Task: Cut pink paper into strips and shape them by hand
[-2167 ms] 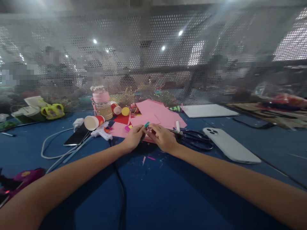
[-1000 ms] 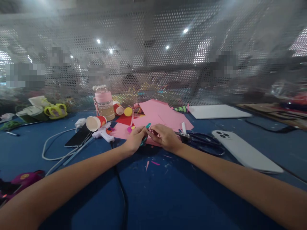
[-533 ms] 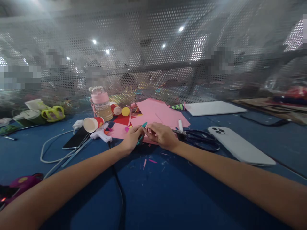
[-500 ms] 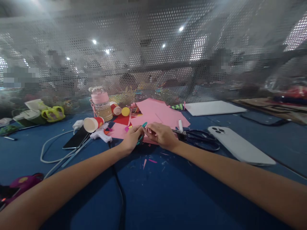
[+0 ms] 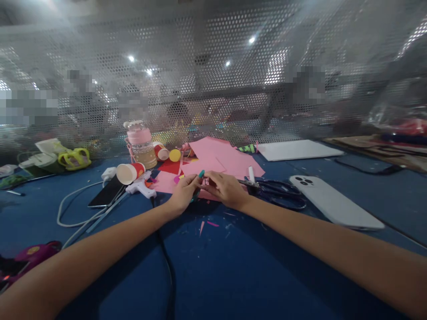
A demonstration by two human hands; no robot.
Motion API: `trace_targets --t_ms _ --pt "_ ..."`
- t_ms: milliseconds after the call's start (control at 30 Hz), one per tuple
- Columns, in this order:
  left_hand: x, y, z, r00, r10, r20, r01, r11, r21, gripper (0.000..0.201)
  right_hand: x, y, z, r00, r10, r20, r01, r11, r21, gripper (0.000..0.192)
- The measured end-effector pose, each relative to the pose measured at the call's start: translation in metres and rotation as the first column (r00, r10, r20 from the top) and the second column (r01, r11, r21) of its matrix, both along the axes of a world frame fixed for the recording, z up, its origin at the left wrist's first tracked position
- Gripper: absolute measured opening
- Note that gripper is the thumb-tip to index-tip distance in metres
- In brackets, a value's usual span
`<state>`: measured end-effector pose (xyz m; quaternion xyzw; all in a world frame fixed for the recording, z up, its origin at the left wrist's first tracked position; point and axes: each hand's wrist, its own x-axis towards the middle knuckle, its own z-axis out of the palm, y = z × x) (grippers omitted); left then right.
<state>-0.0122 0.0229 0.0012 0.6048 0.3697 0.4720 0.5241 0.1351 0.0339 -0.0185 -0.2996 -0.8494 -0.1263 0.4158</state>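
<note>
Far left: a magenta, rounded object, partly cut off at the edge; a yellow, open-sided, looped object farther back
Phone and plug: a dark, glossy, flat phone; a white, boxy charger plug just beside it
Cup and bottle: a red-and-white, tapered paper cup, lying on its side; behind it, a clear bottle with a pink collar, upright
Glue gun: white, plastic-looking glue gun, lying near the left hand
Left hand: the left hand has thumb and forefinger pinching a narrow teal strip (its material is unclear)
Teal strip: between the two hands, its upper end above the left fingertips; in front of pink, angular paper sheets
Right hand: the right hand has bent fingers close to the left fingertips; cannot tell whether they grip anything
Scissors: dark-blue, loop-handled scissors, just beside the right hand
Far right: a white, rectangular phone, camera side up
</note>
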Motion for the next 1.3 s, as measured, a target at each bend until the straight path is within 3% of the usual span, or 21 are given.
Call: trace_targets --t_ms 400,533,633,733,833,933,1000,1300 --pt "0.001 -0.001 0.000 1.000 0.000 0.005 0.000 1.000 0.004 0.030 -0.002 -0.003 0.003 1.000 0.006 -0.029 -0.004 0.998 0.066 0.037" --pt "0.001 -0.001 -0.001 1.000 0.022 -0.018 -0.022 0.999 0.038 0.031 -0.002 -0.002 0.001 0.998 0.019 -0.054 -0.020 1.000 -0.023 0.036" --pt "0.001 -0.002 -0.002 0.997 0.050 -0.066 -0.042 0.992 0.122 0.031 -0.002 -0.005 0.003 0.993 0.067 -0.102 -0.084 0.981 -0.172 0.037" --pt "-0.001 -0.001 -0.003 0.988 0.105 -0.110 -0.078 0.971 0.224 0.031 -0.006 -0.010 0.006 0.968 0.100 -0.232 -0.184 0.907 -0.379 0.039" --pt "-0.002 0.000 -0.004 0.969 0.191 -0.160 -0.138 0.946 0.294 0.030 -0.013 -0.014 0.007 0.879 0.064 -0.473 -0.341 0.776 -0.530 0.040" --pt "-0.003 0.000 -0.005 0.953 0.218 -0.212 -0.141 0.935 0.325 0.029 -0.021 -0.017 0.007 0.747 -0.038 -0.664 -0.493 0.639 -0.590 0.040" --pt "-0.003 -0.001 -0.005 0.944 0.227 -0.239 -0.137 0.929 0.343 0.028 -0.024 -0.019 0.007 0.705 -0.080 -0.704 -0.526 0.607 -0.596 0.040" --pt "-0.004 -0.006 -0.001 0.894 0.286 -0.345 -0.122 0.896 0.426 0.027 -0.024 -0.025 0.007 0.783 -0.046 -0.620 -0.394 0.735 -0.552 0.035"
